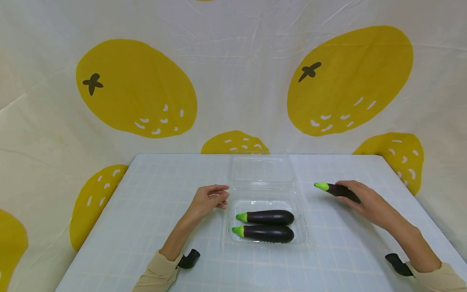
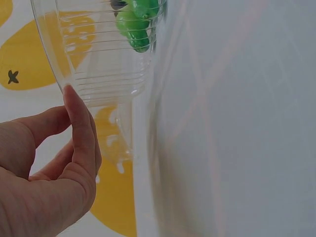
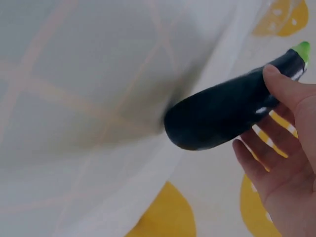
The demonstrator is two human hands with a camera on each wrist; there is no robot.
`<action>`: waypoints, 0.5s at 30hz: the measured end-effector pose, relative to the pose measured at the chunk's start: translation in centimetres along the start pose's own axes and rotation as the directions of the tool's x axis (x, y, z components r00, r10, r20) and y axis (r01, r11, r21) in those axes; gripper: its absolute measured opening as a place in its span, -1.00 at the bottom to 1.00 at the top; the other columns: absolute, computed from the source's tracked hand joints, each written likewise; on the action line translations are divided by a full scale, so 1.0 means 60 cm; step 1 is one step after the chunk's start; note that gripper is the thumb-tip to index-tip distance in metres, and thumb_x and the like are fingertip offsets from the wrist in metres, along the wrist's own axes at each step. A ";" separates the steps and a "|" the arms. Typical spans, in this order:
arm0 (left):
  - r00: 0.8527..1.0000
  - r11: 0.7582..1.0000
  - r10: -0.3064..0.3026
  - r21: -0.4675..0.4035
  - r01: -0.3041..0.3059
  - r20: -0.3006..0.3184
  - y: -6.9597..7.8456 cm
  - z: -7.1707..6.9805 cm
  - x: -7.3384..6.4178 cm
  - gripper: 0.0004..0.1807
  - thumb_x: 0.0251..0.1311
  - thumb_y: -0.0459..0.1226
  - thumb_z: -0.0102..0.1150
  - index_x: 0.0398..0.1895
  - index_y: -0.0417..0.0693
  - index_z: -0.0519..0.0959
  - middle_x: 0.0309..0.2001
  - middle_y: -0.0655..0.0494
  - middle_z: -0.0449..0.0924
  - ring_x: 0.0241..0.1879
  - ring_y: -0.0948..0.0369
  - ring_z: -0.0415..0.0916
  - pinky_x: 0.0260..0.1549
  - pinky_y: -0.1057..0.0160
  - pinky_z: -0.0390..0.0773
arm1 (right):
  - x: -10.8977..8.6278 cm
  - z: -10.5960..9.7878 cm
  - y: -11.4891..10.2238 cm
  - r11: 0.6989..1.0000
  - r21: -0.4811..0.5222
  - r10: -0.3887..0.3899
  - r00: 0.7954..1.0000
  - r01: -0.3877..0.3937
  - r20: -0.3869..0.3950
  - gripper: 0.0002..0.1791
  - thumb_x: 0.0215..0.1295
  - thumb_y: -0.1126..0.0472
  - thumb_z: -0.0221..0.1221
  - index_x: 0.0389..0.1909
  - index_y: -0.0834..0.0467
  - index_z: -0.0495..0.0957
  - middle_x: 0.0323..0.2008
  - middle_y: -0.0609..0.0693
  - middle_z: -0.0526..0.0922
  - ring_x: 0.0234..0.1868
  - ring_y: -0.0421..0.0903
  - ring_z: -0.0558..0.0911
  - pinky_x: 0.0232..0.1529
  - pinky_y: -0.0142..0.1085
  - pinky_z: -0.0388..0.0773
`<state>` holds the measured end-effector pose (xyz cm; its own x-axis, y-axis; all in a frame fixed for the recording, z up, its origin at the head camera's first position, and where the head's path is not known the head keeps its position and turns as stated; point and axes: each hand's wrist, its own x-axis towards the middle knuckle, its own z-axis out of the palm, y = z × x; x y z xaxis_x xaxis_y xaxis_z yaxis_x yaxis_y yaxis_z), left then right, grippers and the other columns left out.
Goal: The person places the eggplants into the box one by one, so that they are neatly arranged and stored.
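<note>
My right hand [image 1: 361, 198] holds a dark purple eggplant [image 1: 344, 192] with a bright green stem end, right of the clear plastic container [image 1: 303, 202]. In the right wrist view the thumb lies along one side of this eggplant [image 3: 217, 116], with the fingers behind it. Two more eggplants, a rear one [image 1: 273, 217] and a front one [image 1: 270, 234], lie side by side in the container, green ends to the left. My left hand [image 1: 208, 200] is at the container's left edge, fingers loosely bent; in the left wrist view a fingertip [image 2: 71, 96] meets or nearly meets the rim.
The container's hinged lid [image 1: 260, 169] lies folded back toward the table's far edge. A pale checked cloth covers the table [image 1: 175, 174]. Behind it hangs a white curtain [image 1: 240, 81] with large yellow fruit prints. A black wrist device [image 1: 189, 258] is on the left arm.
</note>
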<state>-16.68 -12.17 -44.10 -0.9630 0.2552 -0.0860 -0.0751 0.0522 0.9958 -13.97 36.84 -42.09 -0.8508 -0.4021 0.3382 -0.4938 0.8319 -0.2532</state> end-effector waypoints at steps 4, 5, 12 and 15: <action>1.000 1.000 0.004 0.000 -0.004 -0.003 0.000 -0.001 0.000 -0.58 0.34 -0.45 0.28 0.20 -0.51 0.53 -0.18 -0.18 0.64 -0.36 0.13 0.69 -0.31 0.27 0.75 | 0.003 0.001 -0.003 1.000 -0.007 0.015 1.000 -0.015 -0.006 -0.44 0.10 0.31 0.51 0.14 0.24 0.57 0.04 0.20 0.68 0.01 0.17 0.64 -0.02 -0.06 0.56; 1.000 1.000 0.003 0.002 -0.003 -0.005 0.000 -0.001 -0.001 -0.58 0.34 -0.45 0.28 0.20 -0.51 0.53 -0.19 -0.14 0.64 -0.35 0.13 0.69 -0.31 0.27 0.75 | 0.004 0.002 -0.003 1.000 -0.003 0.016 1.000 -0.017 -0.008 -0.44 0.10 0.31 0.51 0.14 0.24 0.57 0.03 0.20 0.68 0.01 0.16 0.64 -0.03 -0.03 0.57; 1.000 1.000 -0.003 0.010 0.003 -0.005 0.000 0.000 -0.001 -0.58 0.34 -0.43 0.29 0.20 -0.50 0.54 -0.17 -0.14 0.65 -0.32 0.11 0.70 -0.30 0.27 0.76 | 0.007 -0.003 -0.015 0.999 0.019 0.046 0.999 -0.046 -0.018 -0.48 0.12 0.27 0.51 0.11 0.23 0.60 0.01 0.16 0.70 -0.04 0.09 0.65 0.00 -0.26 0.62; 1.000 1.000 -0.001 0.009 0.002 -0.003 -0.001 -0.001 -0.001 -0.58 0.35 -0.43 0.28 0.20 -0.50 0.53 -0.17 -0.13 0.64 -0.34 0.15 0.69 -0.30 0.27 0.75 | 0.010 -0.005 -0.021 0.998 0.024 0.057 0.998 -0.056 -0.024 -0.50 0.12 0.26 0.51 0.10 0.21 0.60 -0.03 0.09 0.71 -0.08 0.00 0.64 -0.04 -0.59 0.49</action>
<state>-16.64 -12.21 -44.15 -0.9638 0.2518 -0.0874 -0.0743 0.0611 0.9954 -13.79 35.66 -41.33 -0.8731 -0.3447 0.3449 -0.4492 0.8437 -0.2939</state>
